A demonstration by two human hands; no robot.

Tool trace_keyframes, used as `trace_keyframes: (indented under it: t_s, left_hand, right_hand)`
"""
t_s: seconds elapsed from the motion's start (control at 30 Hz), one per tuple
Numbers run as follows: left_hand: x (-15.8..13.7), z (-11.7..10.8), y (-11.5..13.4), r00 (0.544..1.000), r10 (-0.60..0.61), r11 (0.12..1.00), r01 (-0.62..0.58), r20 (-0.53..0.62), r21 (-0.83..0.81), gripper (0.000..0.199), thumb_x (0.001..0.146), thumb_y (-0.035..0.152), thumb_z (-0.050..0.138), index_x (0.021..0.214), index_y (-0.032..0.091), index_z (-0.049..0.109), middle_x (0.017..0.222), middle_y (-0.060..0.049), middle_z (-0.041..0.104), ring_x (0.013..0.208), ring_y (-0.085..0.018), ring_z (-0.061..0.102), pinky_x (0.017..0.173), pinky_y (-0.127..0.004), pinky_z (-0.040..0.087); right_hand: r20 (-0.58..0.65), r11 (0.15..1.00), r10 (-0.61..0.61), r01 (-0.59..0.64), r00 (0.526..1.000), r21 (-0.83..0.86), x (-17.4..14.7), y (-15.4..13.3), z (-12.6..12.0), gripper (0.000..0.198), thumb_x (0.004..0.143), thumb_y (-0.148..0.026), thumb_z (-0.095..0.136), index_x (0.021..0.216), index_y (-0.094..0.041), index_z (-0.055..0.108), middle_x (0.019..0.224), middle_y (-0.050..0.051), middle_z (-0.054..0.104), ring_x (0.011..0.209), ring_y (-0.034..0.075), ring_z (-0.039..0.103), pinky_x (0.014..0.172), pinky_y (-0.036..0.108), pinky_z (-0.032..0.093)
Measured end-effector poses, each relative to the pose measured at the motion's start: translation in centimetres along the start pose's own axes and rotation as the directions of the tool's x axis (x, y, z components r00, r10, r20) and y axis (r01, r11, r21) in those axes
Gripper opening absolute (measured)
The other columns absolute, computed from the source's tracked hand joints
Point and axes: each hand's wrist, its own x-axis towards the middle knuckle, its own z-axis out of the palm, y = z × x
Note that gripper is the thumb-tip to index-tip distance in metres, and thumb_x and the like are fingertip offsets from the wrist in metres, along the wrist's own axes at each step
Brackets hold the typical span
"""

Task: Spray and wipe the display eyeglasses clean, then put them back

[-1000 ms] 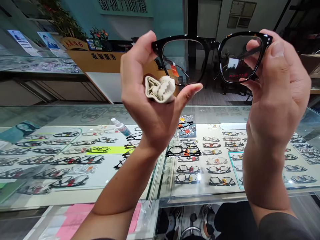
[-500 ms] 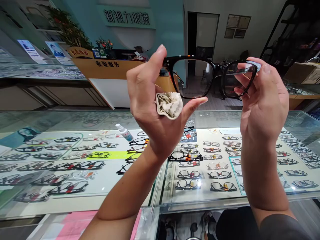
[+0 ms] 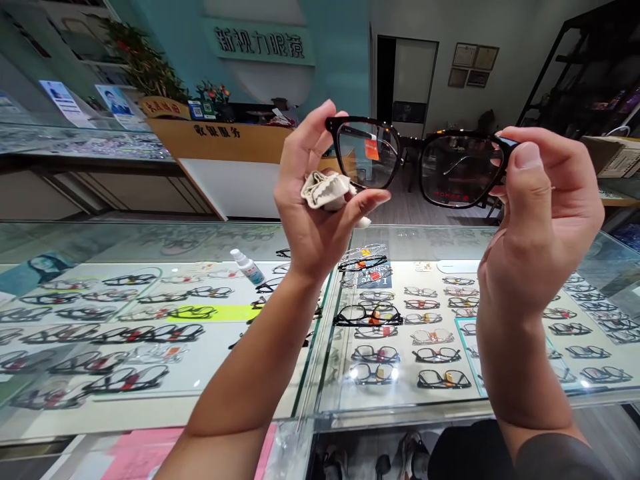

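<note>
A pair of dark-framed eyeglasses (image 3: 411, 143) is held up over the glass counter, between both hands. An orange tag shows through its left lens, and small red lettering is on the right lens. My left hand (image 3: 313, 223) is closed on the left end of the frame and also has a crumpled off-white cloth (image 3: 325, 191) bunched in its palm. At the frame's right end, my right hand (image 3: 547, 213) grips near the hinge with thumb and fingers. The right temple is mostly hidden behind the lens and hand.
Below is a glass display counter (image 3: 210, 408) with many rows of eyeglasses inside. Several black frames (image 3: 369, 315) and a small white spray bottle (image 3: 247, 268) are on its top. Across the aisle stands a wood-topped cashier counter (image 3: 250, 143). A cardboard box (image 3: 617, 157) sits at right.
The eyeglasses have turned, so the right lens faces me more squarely and the tag and lettering show. My right hand has shifted right and turned; the cloth has moved slightly up and left.
</note>
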Motion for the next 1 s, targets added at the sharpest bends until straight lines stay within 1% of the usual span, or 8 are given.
trace_keyframes:
  t_s: [0.13, 0.33, 0.53, 0.73, 0.8, 0.87, 0.93, 1.0]
  left_hand:
    - [0.0, 0.0, -0.5, 1.000, 0.002, 0.999, -0.002, 0.001, -0.040, 0.092, 0.071, 0.085, 0.076, 0.147, 0.037, 0.055, 0.151, -0.005, 0.059, 0.145, -0.033, 0.057, 0.126, -0.052, 0.047]
    - [-0.2, 0.0, -0.2, 1.000, -0.008, 1.000, 0.008, -0.015, -0.015, 0.091, 0.073, 0.081, 0.078, 0.147, 0.034, 0.055, 0.152, -0.006, 0.060, 0.148, -0.033, 0.055, 0.129, -0.054, 0.044]
    - [-0.3, 0.0, -0.2, 0.999, -0.030, 0.999, 0.029, -0.011, -0.013, 0.090, 0.074, 0.078, 0.079, 0.148, 0.033, 0.055, 0.153, -0.007, 0.059, 0.147, -0.031, 0.056, 0.131, -0.052, 0.043]
    - [-0.3, 0.0, -0.3, 0.999, -0.032, 0.999, 0.032, 0.009, -0.021, 0.091, 0.075, 0.078, 0.079, 0.148, 0.031, 0.052, 0.154, -0.007, 0.058, 0.150, -0.031, 0.053, 0.132, -0.053, 0.041]
    - [-0.4, -0.1, 0.5, 1.000, -0.009, 1.000, 0.009, -0.012, 0.000, 0.089, 0.075, 0.077, 0.080, 0.147, 0.031, 0.053, 0.153, -0.007, 0.059, 0.150, -0.031, 0.053, 0.131, -0.053, 0.043]
    - [-0.6, -0.3, 1.7, 0.999, 0.019, 0.999, -0.017, -0.043, 0.029, 0.086, 0.075, 0.074, 0.082, 0.146, 0.032, 0.055, 0.151, -0.005, 0.060, 0.150, -0.031, 0.052, 0.130, -0.052, 0.045]
    - [-0.8, -0.4, 3.1, 0.997, 0.043, 0.998, -0.040, -0.067, 0.054, 0.085, 0.075, 0.072, 0.084, 0.145, 0.033, 0.056, 0.151, -0.004, 0.059, 0.150, -0.032, 0.052, 0.129, -0.053, 0.047]
    - [-1.0, -0.5, 4.2, 0.996, 0.053, 0.997, -0.049, -0.070, 0.067, 0.087, 0.074, 0.070, 0.087, 0.147, 0.032, 0.055, 0.151, -0.004, 0.058, 0.149, -0.034, 0.052, 0.126, -0.055, 0.051]
  right_hand:
    - [0.027, 0.998, -0.040, 0.042, 0.999, -0.041, 0.0, -0.1, -0.3, 0.016, 0.101, -0.025, 0.065, 0.102, -0.028, 0.081, 0.100, -0.005, 0.075, 0.097, 0.013, 0.070, 0.084, 0.032, 0.058]
    - [0.018, 0.999, -0.037, 0.037, 0.999, -0.018, 0.3, 0.5, -0.3, 0.015, 0.100, -0.023, 0.067, 0.099, -0.028, 0.081, 0.095, -0.005, 0.075, 0.086, 0.010, 0.065, 0.076, 0.028, 0.055]
    - [0.015, 0.999, -0.025, 0.025, 1.000, -0.026, 0.5, 0.7, -0.2, 0.014, 0.099, -0.025, 0.067, 0.099, -0.029, 0.081, 0.093, -0.005, 0.074, 0.086, 0.012, 0.066, 0.075, 0.030, 0.057]
    - [0.013, 1.000, -0.008, 0.008, 1.000, 0.025, 0.4, 0.5, -0.1, 0.014, 0.097, -0.025, 0.068, 0.097, -0.029, 0.081, 0.092, -0.004, 0.074, 0.085, 0.011, 0.064, 0.075, 0.029, 0.052]
    - [0.018, 0.998, 0.028, -0.029, 0.999, 0.058, 0.6, 0.7, -0.2, 0.013, 0.097, -0.025, 0.068, 0.097, -0.028, 0.081, 0.091, -0.004, 0.073, 0.085, 0.012, 0.065, 0.075, 0.030, 0.051]
    - [0.038, 0.988, 0.115, -0.118, 0.993, 0.099, 0.9, 1.0, -0.4, 0.013, 0.096, -0.026, 0.067, 0.096, -0.028, 0.080, 0.091, -0.003, 0.073, 0.087, 0.013, 0.067, 0.075, 0.030, 0.051]
    - [0.069, 0.959, 0.235, -0.242, 0.970, 0.145, 1.4, 1.4, -0.6, 0.014, 0.096, -0.027, 0.065, 0.095, -0.027, 0.079, 0.093, -0.003, 0.075, 0.090, 0.014, 0.069, 0.073, 0.030, 0.051]
    - [0.106, 0.924, 0.320, -0.335, 0.941, 0.185, 1.7, 1.8, -0.8, 0.014, 0.096, -0.028, 0.064, 0.095, -0.027, 0.078, 0.098, -0.002, 0.078, 0.093, 0.015, 0.071, 0.072, 0.030, 0.052]
